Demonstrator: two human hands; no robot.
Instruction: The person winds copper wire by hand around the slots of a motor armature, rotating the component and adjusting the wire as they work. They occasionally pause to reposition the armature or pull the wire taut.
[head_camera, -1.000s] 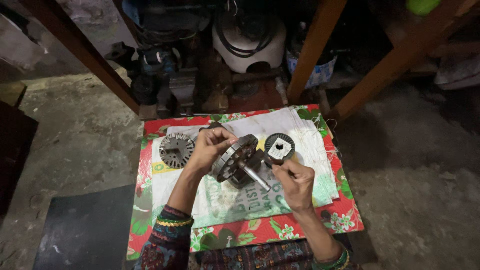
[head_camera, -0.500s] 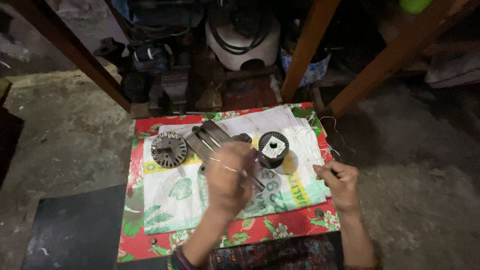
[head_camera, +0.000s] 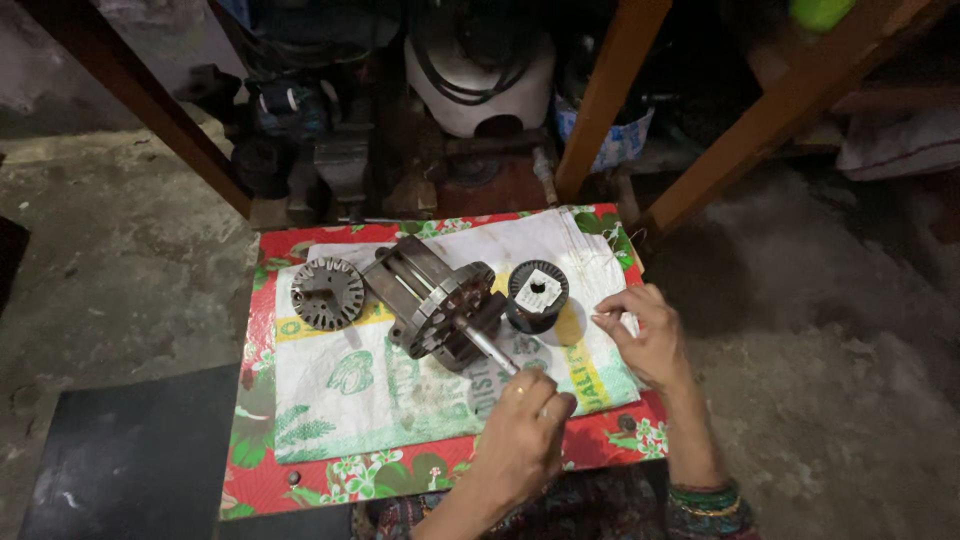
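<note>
A grey metal motor part with a ribbed body and a steel shaft lies on a white printed sack. My left hand hovers just below the shaft's tip, fingers curled together, nothing visibly in them. My right hand rests at the sack's right edge, fingertips pinched; a small pale bit shows there, and I cannot tell whether it is held. A dark spool of wire stands between the motor part and my right hand. A round slotted metal disc lies to the left.
The sack covers a red flowered cloth on a low board. Brown wooden legs slant up behind it, with a white machine and dark tools under them. A black mat lies at the left on the concrete floor.
Both hands let go of the motor part, which now lies on the sack. My left hand drew back toward me, and my right hand moved off to the right.
</note>
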